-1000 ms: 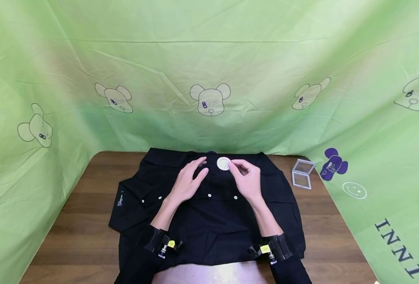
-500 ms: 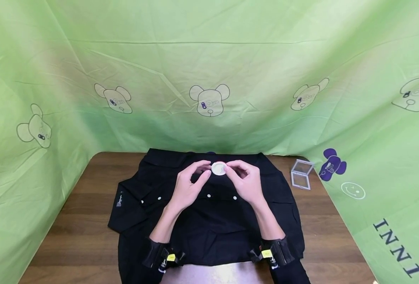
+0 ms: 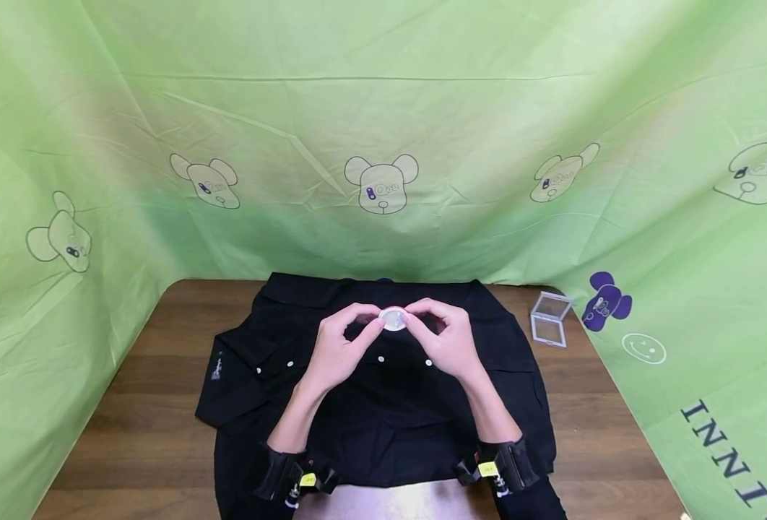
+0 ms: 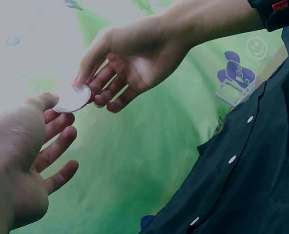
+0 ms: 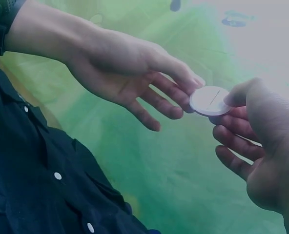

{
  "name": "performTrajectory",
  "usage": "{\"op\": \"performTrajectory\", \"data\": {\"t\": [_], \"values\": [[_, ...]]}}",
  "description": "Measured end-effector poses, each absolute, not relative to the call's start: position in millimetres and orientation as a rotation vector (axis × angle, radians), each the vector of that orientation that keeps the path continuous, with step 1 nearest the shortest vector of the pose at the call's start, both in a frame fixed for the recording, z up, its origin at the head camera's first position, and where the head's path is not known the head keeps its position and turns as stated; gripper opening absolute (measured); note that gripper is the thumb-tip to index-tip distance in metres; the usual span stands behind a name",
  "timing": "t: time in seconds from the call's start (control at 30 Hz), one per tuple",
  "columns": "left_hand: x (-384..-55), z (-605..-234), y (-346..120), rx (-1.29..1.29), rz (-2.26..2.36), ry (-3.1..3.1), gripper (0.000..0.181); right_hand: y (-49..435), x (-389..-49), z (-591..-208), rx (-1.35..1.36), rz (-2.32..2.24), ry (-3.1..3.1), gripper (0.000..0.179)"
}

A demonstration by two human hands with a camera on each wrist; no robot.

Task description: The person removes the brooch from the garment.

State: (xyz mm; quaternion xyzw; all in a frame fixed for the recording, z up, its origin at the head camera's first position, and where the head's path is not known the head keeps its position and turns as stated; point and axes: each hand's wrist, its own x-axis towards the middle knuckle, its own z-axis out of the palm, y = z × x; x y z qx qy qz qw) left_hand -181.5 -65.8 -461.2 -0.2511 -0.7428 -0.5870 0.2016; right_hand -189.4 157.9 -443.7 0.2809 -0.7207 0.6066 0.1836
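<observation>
Close over the black shirt (image 3: 383,426), my two hands hold a small round badge (image 3: 393,319) between them. Its pale face is turned up, with a thin straight line across it in the right wrist view and a touch of red at the far edge in the head view. My left hand (image 3: 338,350) pinches the left edge with thumb on top and fingers beneath. On the opposite edge, my right hand (image 3: 448,343) grips it the same way. The other fingers of both hands are loosely bent under the badge. The shirt lies spread out, its white buttons (image 3: 380,359) running across.
An open hinged case (image 3: 548,318) with a pale frame and clear panels stands right of the shirt on the wooden table (image 3: 591,419). Green printed cloth (image 3: 383,245) hangs behind and at both sides. Black straps (image 3: 513,462) circle the wrists.
My right hand has brought the badge left and nearer to me. My left hand has come in from the left, its fingers closing on the badge's free edge. Shirt and case have stayed put.
</observation>
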Motion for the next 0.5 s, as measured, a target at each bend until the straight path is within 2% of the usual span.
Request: {"op": "performTrajectory", "data": {"t": [0.5], "values": [[-181.2,-460.9,-66.9,-0.697,-1.677,-2.038,0.005,157.3,-186.8,-439.8,0.837,1.677,-2.036,0.013]]}}
